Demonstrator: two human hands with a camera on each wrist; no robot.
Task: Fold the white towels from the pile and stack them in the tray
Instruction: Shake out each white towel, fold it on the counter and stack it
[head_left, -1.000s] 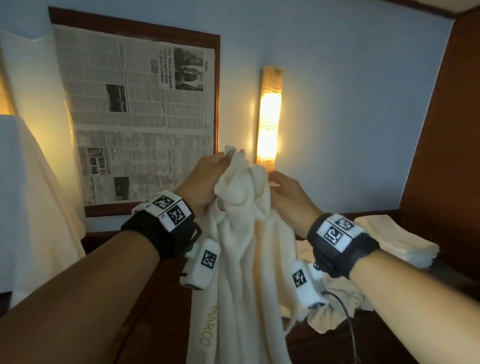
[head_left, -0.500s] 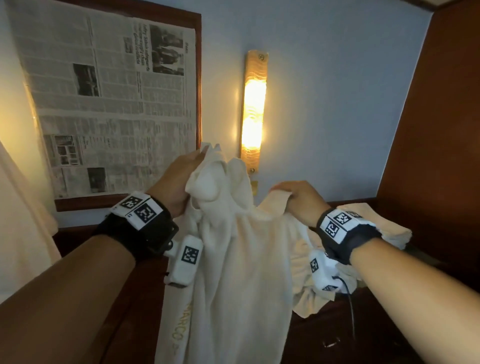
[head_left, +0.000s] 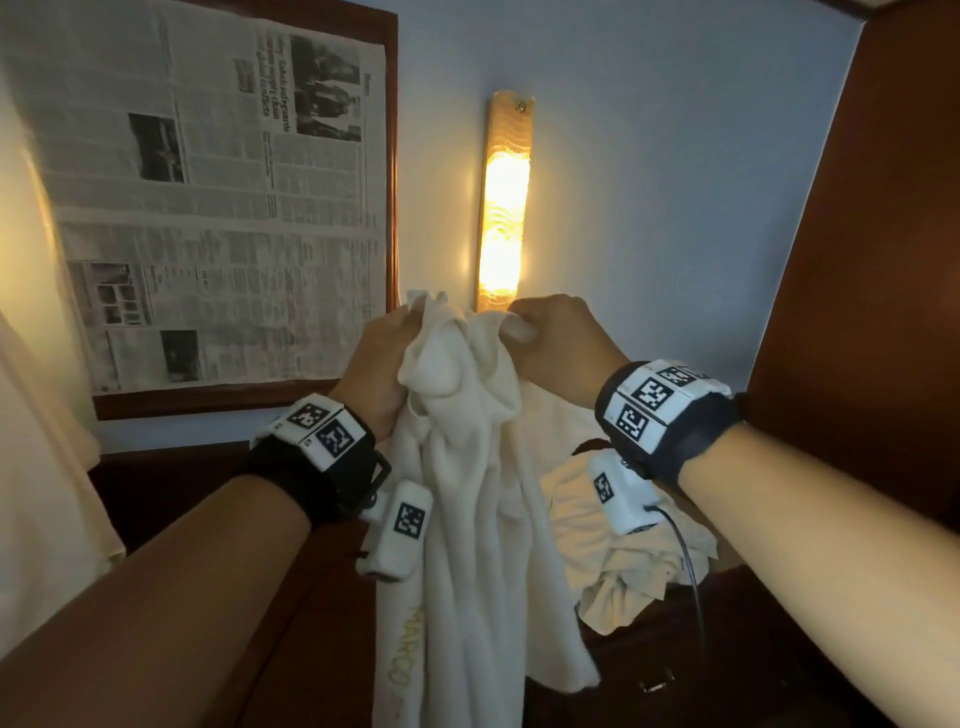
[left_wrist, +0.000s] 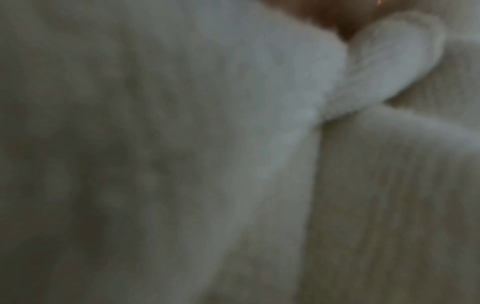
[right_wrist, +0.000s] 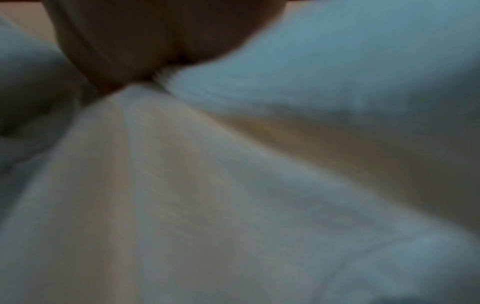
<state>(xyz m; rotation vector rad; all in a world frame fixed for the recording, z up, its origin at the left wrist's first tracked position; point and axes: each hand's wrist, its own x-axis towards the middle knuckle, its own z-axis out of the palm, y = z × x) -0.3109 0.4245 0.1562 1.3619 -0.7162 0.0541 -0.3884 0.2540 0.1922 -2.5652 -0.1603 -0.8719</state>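
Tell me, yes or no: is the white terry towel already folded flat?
No, the white terry towel hangs bunched from the left hand and right hand.

Right wrist view very blurry, too close to things. White towel filling almost whole picture. Soft folds spreading out and down from one bunched point near top left. Right hand showing as dark shape at top, pinching towel at that bunched point. Fingers not showing one by one; too blurry to tell them apart. More white cloth puffing up at upper right, looking a bit blue. Another fold sitting in shadow at left edge. Small strip of pale brown showing in top left corner.
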